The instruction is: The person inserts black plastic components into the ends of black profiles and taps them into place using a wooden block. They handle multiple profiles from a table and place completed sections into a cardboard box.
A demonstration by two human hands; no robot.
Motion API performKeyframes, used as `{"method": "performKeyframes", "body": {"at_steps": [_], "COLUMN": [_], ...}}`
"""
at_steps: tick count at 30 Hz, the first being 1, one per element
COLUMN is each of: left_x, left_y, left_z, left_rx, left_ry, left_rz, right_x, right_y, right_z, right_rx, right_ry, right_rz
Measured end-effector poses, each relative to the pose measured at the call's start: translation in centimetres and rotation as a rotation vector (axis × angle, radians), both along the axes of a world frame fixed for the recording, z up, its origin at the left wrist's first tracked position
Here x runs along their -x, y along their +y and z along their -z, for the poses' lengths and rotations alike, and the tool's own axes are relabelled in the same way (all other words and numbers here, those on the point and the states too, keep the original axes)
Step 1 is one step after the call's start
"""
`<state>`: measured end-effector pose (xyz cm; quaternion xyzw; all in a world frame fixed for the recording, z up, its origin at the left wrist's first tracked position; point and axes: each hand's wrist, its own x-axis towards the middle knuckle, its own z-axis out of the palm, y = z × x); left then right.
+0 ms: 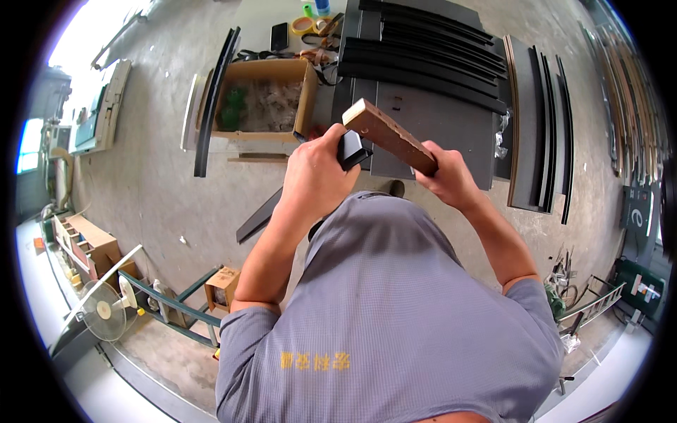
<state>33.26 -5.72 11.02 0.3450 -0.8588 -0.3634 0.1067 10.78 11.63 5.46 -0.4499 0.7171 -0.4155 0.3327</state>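
My left hand (321,173) is closed around a long black profile (259,217), whose squared end shows past the thumb and whose other end slants down to the left behind my forearm. In my right hand (450,176) is the lower end of a brown wooden bar (395,137). The bar tilts up and left, its pale, worn end just above the profile's end. From this angle I cannot tell whether the two touch.
Ahead is a dark worktop (437,127) with several black profiles (423,60) across it. To its left stands an open cardboard box (310,92) of bagged parts, near a phone (279,37) and tape rolls (303,26). More profiles (543,127) lean at right; a fan (106,310) stands lower left.
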Motion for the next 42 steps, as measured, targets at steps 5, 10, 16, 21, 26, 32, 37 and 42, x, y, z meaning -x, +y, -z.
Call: {"method": "performKeyframes", "body": {"at_steps": [5,10,16,21,26,32,37,42], "left_x": [-8.4,-26.4,-28.5,-22.6,-17.4,-20.7,-6.7,-4.7], "left_y": [-5.7,-15.7,-17.3,-15.0,-9.6,-9.6,-1.2,-0.5], "left_z": [-4.3,-15.4,-3.8,10.1,8.7,5.9,2.5,7.6], "left_rx": [-0.13,-0.486,-0.648,-1.111,-0.827,0.443,-0.136,-0.134], "left_ry": [0.522,1.512,1.959,2.043,1.689,0.544,0.275,0.104], "left_rz": [-0.288,-0.061,-0.119,-0.183,-0.999,-0.99,0.07,0.099], "right_x": [3.1,5.6,1.2,0.1,-0.3,0.0,-2.6,-1.1], "right_y": [1.6,4.7,1.1,-1.2,-1.7,-2.6,-5.5,-5.2], "right_z": [-1.4,0.6,-3.6,-3.8,-5.0,-5.1,-3.6,-3.8], "right_rx": [0.015,-0.068,-0.063,0.002,-0.013,-0.038,-0.086,-0.016], "right_ry": [-0.397,-0.66,-0.756,-0.716,-0.832,-0.824,-0.731,-0.408], "right_rz": [-0.141,-0.272,-0.129,-0.314,-0.158,-0.189,-0.304,-0.111]}}
